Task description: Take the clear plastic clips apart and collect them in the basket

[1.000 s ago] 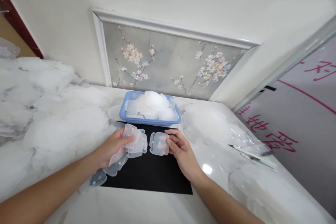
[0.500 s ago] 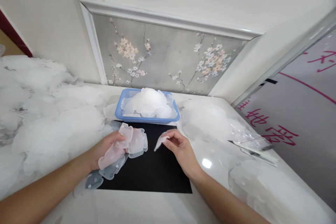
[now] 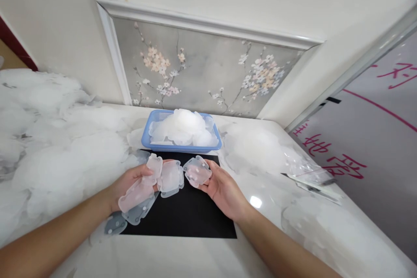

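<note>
My left hand (image 3: 132,182) is closed on several thin, translucent white plastic pieces (image 3: 171,176) with rounded corners and small tabs, fanned out over a black mat (image 3: 195,215). More such pieces lie beneath it at the mat's left edge. In my right hand (image 3: 221,189) a single translucent plastic piece (image 3: 197,171) is pinched by its right edge, its flat face turned to me, with small round dots near its corners. It is close beside the pieces in my left hand. Most of my left fingers are hidden behind the pieces.
Behind the mat stands a blue basket (image 3: 180,148) heaped with similar pieces. A big pile of pieces (image 3: 65,160) covers the left of the white table; another pile (image 3: 257,147) lies right of the basket, near clear plastic bags (image 3: 302,165). A whiteboard (image 3: 365,139) borders the right.
My right hand has turned, so the piece in it now shows its flat face instead of its edge. My left hand has stayed almost still with its pieces.
</note>
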`<act>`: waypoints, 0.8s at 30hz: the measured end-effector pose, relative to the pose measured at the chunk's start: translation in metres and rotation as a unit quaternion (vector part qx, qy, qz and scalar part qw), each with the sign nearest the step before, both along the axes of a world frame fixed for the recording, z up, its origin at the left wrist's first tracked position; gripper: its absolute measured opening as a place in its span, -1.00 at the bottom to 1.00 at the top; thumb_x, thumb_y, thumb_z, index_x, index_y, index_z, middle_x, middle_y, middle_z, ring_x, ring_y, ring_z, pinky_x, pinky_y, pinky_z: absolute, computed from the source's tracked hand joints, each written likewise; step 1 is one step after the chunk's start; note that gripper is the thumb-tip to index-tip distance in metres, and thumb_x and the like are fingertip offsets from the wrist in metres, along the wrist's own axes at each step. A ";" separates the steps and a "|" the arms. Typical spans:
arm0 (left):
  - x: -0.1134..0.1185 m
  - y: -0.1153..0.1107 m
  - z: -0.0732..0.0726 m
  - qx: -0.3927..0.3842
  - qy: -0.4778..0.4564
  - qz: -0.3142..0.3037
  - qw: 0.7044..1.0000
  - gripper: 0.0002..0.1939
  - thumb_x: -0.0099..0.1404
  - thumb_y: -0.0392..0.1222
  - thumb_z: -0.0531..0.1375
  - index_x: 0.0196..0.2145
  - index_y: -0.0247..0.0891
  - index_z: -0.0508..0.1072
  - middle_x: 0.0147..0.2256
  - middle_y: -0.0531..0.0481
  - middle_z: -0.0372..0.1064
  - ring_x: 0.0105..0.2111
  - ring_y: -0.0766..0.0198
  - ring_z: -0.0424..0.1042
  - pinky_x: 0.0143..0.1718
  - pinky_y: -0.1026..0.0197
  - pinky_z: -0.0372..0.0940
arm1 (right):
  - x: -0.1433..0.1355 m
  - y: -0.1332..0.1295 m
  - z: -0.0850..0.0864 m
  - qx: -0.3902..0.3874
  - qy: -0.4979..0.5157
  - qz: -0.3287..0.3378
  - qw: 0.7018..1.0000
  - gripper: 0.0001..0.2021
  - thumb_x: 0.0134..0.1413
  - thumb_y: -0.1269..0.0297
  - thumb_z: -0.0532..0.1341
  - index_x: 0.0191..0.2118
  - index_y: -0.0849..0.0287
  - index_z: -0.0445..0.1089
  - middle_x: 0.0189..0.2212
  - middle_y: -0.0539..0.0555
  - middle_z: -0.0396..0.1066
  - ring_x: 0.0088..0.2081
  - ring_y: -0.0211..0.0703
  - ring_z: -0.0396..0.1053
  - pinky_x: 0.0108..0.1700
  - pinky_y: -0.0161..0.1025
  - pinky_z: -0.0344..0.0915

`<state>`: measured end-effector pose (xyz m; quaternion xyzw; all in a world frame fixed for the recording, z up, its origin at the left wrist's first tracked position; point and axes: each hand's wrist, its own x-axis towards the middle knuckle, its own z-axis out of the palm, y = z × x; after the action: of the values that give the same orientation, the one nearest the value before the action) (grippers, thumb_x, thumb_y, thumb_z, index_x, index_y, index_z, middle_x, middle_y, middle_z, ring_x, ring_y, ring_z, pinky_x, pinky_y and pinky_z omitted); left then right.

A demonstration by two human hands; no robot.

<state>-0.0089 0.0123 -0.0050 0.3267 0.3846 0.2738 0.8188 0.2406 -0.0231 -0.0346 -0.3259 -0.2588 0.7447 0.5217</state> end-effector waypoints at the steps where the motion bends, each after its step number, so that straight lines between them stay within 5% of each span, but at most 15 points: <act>1: 0.000 -0.001 0.000 0.002 -0.004 0.000 1.000 -0.49 0.13 -0.15 0.16 0.05 -0.26 0.50 -0.20 -0.08 0.58 -0.04 0.00 0.48 0.03 0.10 0.30 | 0.000 0.000 0.001 0.002 -0.001 0.003 1.000 -0.69 0.10 -0.02 0.32 -0.17 0.09 0.41 -0.18 0.07 0.52 -0.12 -0.03 0.47 -0.04 -0.07 0.35; 5: 0.001 -0.003 0.002 0.011 -0.007 0.002 1.000 -0.53 0.14 -0.14 0.17 0.01 -0.20 0.54 -0.30 -0.09 0.57 -0.15 -0.01 0.50 -0.14 0.10 0.35 | 0.001 -0.002 0.002 0.020 -0.039 -0.007 0.999 -0.79 -0.01 0.15 0.38 -0.33 0.09 0.39 -0.30 0.02 0.48 -0.25 -0.11 0.41 -0.16 -0.16 0.32; 8: 0.003 -0.004 0.002 0.019 0.022 0.006 1.000 -0.48 0.09 -0.11 0.20 0.04 -0.21 0.54 -0.37 -0.09 0.54 -0.25 -0.02 0.49 -0.25 0.10 0.34 | 0.001 -0.002 0.005 0.040 -0.081 -0.012 0.996 -0.89 -0.07 0.26 0.32 -0.43 0.11 0.38 -0.57 -0.05 0.29 -0.50 -0.24 0.18 -0.40 -0.25 0.15; 12: 0.007 -0.006 -0.001 0.009 0.017 -0.020 1.000 -0.45 0.07 -0.11 0.23 0.04 -0.24 0.53 -0.43 -0.06 0.50 -0.34 0.05 0.46 -0.28 0.14 0.31 | -0.005 -0.002 0.010 0.047 -0.173 -0.003 0.984 -0.72 0.04 0.11 0.27 -0.15 0.14 0.48 -0.65 -0.14 0.08 -0.58 -0.30 -0.06 -0.48 -0.26 -0.06; 16: 0.010 -0.010 -0.002 -0.019 -0.017 -0.050 0.998 -0.46 0.04 -0.14 0.26 0.02 -0.28 0.55 -0.44 -0.03 0.49 -0.42 0.16 0.40 -0.38 0.23 0.24 | -0.013 -0.003 0.011 0.059 -0.306 0.011 0.950 -0.72 -0.08 0.06 0.39 -0.30 0.14 0.53 -0.68 -0.12 0.22 -0.56 -0.29 0.11 -0.42 -0.25 0.03; 18: 0.010 -0.011 -0.002 -0.032 -0.027 -0.051 0.998 -0.47 0.03 -0.15 0.27 -0.01 -0.33 0.56 -0.44 -0.05 0.49 -0.46 0.19 0.35 -0.42 0.25 0.21 | -0.013 -0.003 0.008 0.070 -0.294 0.000 0.953 -0.73 -0.06 0.02 0.38 -0.43 0.14 0.48 -0.69 -0.08 0.29 -0.56 -0.27 0.16 -0.39 -0.24 0.07; 24: 0.008 -0.010 0.002 -0.033 -0.008 -0.006 0.999 -0.45 0.07 -0.18 0.23 0.06 -0.24 0.53 -0.35 -0.04 0.53 -0.48 0.21 0.36 -0.45 0.26 0.21 | -0.002 0.000 0.001 0.085 -0.206 -0.027 0.975 -0.69 0.07 -0.07 0.30 -0.35 0.09 0.40 -0.49 -0.04 0.47 -0.67 -0.38 -0.02 -0.54 -0.28 -0.03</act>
<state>-0.0007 0.0024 -0.0029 0.2995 0.3852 0.2587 0.8337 0.2384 -0.0229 -0.0339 -0.4333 -0.4142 0.6222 0.5036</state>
